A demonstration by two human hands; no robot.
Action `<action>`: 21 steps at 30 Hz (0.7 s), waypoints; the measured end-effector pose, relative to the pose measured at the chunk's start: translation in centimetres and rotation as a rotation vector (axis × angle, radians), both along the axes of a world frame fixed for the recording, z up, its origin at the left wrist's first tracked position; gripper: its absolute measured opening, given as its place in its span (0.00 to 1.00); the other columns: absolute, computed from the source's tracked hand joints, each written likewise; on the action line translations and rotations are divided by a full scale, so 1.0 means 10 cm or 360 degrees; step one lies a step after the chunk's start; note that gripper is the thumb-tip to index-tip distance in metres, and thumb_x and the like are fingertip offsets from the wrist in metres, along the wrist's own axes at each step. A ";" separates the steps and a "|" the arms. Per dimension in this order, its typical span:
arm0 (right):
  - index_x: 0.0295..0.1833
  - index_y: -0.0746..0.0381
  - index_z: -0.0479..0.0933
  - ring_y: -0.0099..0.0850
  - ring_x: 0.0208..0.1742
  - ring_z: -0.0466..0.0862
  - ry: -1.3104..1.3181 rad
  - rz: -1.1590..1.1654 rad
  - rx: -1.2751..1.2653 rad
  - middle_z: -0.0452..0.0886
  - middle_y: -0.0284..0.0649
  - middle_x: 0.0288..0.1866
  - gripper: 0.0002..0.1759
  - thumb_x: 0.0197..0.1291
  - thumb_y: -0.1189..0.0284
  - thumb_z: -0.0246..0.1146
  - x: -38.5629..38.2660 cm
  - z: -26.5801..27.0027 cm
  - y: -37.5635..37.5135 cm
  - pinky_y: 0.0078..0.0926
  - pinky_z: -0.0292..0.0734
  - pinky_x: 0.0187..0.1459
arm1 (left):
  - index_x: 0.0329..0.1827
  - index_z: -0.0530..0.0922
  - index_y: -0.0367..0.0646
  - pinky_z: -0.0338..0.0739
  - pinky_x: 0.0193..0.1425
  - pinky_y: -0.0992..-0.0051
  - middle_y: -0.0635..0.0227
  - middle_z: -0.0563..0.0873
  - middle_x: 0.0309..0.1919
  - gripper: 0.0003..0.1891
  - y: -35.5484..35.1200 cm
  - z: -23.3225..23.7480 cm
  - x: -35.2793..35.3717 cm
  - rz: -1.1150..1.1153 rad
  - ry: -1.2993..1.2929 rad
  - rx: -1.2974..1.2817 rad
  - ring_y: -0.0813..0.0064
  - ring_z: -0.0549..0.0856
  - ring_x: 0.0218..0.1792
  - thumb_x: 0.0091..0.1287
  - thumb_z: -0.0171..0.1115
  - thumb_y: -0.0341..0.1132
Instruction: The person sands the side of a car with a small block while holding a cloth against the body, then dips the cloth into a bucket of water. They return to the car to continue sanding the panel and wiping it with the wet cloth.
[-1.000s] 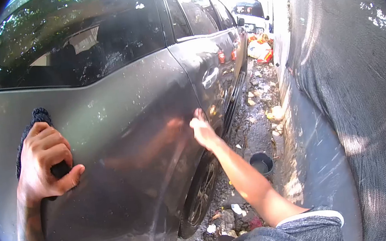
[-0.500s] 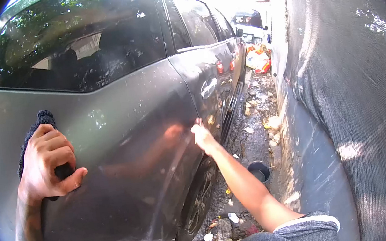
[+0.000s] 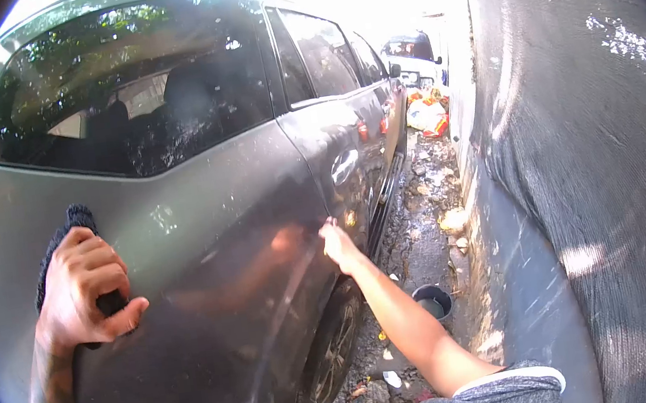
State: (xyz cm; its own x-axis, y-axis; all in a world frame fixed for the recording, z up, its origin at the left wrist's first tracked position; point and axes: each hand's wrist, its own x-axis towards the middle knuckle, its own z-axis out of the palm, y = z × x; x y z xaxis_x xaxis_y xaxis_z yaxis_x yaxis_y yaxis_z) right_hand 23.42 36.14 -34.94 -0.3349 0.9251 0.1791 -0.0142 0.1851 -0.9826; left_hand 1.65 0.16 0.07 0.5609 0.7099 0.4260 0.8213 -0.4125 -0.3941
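The grey car's rear side panel (image 3: 208, 257) fills the left and middle of the head view, with dust and pale streaks on it. My left hand (image 3: 90, 289), at the left, is closed around a dark fuzzy wash pad (image 3: 65, 239) with a black grip part. The pad lies against the panel below the rear side window (image 3: 130, 96); the hand hides much of it. My right hand (image 3: 338, 247) is at the rear door seam, above the rear wheel (image 3: 330, 364). Its fingers are curled near or against the car; anything inside them is too small to make out.
A dark bucket (image 3: 434, 301) stands on the wet, littered ground beside my right arm. Dark netting (image 3: 596, 165) hangs along the right side of the narrow passage. Further ahead are a litter pile (image 3: 428, 116) and another vehicle (image 3: 410, 55).
The view has shifted slightly, so the car and both hands appear a little lower. My left hand keeps the pad at about the same spot on the panel; my right hand stays near the seam.
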 end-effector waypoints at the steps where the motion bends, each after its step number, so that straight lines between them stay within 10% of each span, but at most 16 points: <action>1: 0.81 0.71 0.56 0.43 0.88 0.40 -0.0194 0.0181 0.0107 0.40 0.58 0.88 0.34 0.76 0.64 0.45 0.01 -0.04 -0.07 0.35 0.39 0.84 | 0.14 0.73 0.50 0.71 0.46 0.66 0.75 0.79 0.19 0.15 0.01 0.02 0.00 -0.0017 0.0003 0.0024 0.69 0.79 0.26 0.42 0.74 0.40; 3: 0.70 0.69 0.70 0.38 0.89 0.40 0.0112 -0.0048 0.0105 0.42 0.56 0.88 0.25 0.74 0.67 0.50 -0.13 -0.13 -0.31 0.34 0.38 0.83 | 0.14 0.73 0.50 0.71 0.46 0.66 0.75 0.80 0.19 0.15 0.01 0.06 -0.01 -0.0005 0.0016 0.0028 0.68 0.79 0.26 0.42 0.74 0.40; 6: 0.73 0.69 0.67 0.44 0.89 0.28 0.0194 -0.0019 -0.0109 0.32 0.58 0.88 0.29 0.76 0.61 0.44 -0.05 0.04 -0.09 0.38 0.30 0.85 | 0.14 0.73 0.50 0.71 0.46 0.66 0.75 0.80 0.19 0.15 -0.02 0.02 0.01 0.0015 0.0009 -0.0022 0.68 0.80 0.26 0.43 0.74 0.40; 11: 0.66 0.71 0.71 0.50 0.89 0.38 -0.0191 0.0074 0.0218 0.39 0.61 0.87 0.23 0.75 0.68 0.44 0.00 -0.03 -0.26 0.40 0.38 0.85 | 0.14 0.73 0.51 0.71 0.45 0.67 0.75 0.80 0.19 0.15 0.02 0.06 0.01 0.0004 0.0002 0.0027 0.69 0.81 0.26 0.42 0.75 0.40; 16: 0.85 0.68 0.45 0.33 0.89 0.31 0.0180 0.0063 -0.0212 0.35 0.47 0.90 0.42 0.71 0.64 0.51 -0.03 0.04 -0.27 0.31 0.30 0.85 | 0.14 0.74 0.50 0.71 0.45 0.67 0.76 0.81 0.19 0.14 0.02 0.03 0.01 -0.0004 -0.0002 0.0031 0.70 0.81 0.26 0.41 0.74 0.39; 21: 0.84 0.69 0.46 0.34 0.89 0.33 0.0137 0.0172 -0.0380 0.37 0.48 0.90 0.41 0.72 0.63 0.49 0.07 0.11 -0.13 0.32 0.32 0.85 | 0.14 0.73 0.50 0.72 0.47 0.66 0.75 0.80 0.19 0.15 -0.01 0.03 0.02 0.0036 -0.0046 0.0012 0.69 0.81 0.27 0.41 0.75 0.39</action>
State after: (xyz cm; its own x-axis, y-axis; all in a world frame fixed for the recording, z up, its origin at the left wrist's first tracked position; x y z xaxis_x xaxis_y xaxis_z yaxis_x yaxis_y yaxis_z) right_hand 24.10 34.88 -33.87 -0.4269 0.9043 -0.0074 -0.1068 -0.0586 -0.9925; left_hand 1.90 0.06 0.34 0.5321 0.7190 0.4472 0.8416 -0.3909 -0.3729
